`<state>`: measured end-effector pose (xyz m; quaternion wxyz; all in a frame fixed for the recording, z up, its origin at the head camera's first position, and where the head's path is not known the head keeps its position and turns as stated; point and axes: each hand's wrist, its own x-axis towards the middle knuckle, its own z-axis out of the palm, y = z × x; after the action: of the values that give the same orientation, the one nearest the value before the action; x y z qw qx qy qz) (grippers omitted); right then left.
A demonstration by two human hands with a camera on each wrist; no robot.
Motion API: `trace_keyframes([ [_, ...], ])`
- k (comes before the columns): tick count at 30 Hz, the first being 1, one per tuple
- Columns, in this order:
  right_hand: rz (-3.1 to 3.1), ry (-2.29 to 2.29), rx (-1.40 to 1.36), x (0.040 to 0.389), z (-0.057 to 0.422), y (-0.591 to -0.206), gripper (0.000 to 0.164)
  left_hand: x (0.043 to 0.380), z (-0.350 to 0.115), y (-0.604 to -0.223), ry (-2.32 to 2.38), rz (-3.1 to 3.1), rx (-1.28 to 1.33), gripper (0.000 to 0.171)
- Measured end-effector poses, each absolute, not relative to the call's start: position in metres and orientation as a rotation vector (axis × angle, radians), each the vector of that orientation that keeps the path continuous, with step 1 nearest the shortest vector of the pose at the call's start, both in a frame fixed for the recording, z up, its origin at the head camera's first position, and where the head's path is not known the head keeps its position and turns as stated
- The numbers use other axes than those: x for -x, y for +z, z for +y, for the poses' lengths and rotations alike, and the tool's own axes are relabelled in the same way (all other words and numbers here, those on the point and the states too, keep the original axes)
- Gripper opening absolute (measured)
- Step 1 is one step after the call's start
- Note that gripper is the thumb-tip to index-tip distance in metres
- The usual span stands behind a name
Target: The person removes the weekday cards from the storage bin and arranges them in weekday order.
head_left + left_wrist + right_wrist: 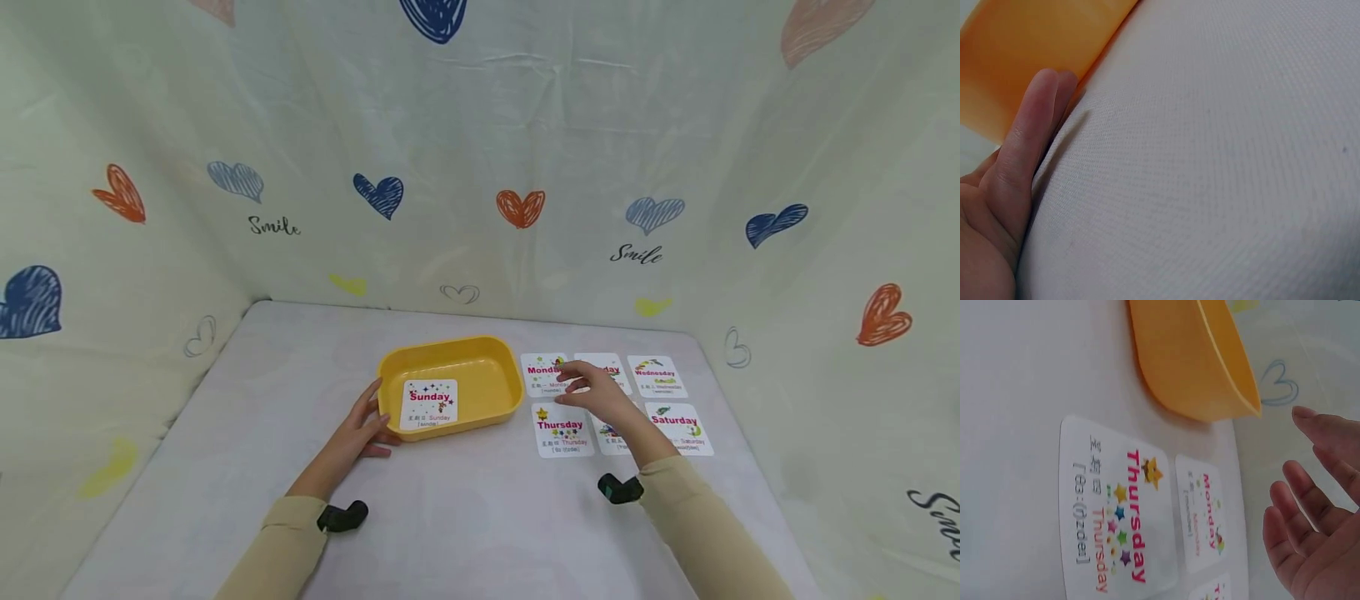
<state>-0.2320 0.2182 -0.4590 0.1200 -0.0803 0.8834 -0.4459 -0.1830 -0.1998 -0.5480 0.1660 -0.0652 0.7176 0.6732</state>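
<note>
A yellow tray [491, 387] lies left of several white weekday cards. Inside it, toward the left, is the Sunday card [429, 406]. My left hand [356, 435] touches the tray's left end with fairly straight fingers; in the left wrist view its fingers [1029, 119] lie against the outer wall. Above the cards hovers my right hand [600, 394], fingers loosely bent, nothing held. Closest to it are the Monday card [540, 385] and the Thursday card [562, 433]. It partly covers two cards in the middle column, one above the other.
At the right of the card rows are the Wednesday card [657, 377] and the Saturday card [684, 429]. A white cloth [480, 508] covers the table. Behind and beside it hang pale curtains [570, 150] printed with hearts.
</note>
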Motion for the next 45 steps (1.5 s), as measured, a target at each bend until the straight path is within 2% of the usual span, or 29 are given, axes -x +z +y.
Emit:
trace_keyframes([
  [19,2.359,-1.446,0.402,0.241,0.129,-0.456,0.051,0.183,-0.198,-0.546,1.905,2.048,0.196,0.071],
  [45,2.165,-1.237,0.393,0.273,0.072,-0.467,0.065,0.182,-0.199,-0.544,1.919,2.054,0.171,0.072],
])
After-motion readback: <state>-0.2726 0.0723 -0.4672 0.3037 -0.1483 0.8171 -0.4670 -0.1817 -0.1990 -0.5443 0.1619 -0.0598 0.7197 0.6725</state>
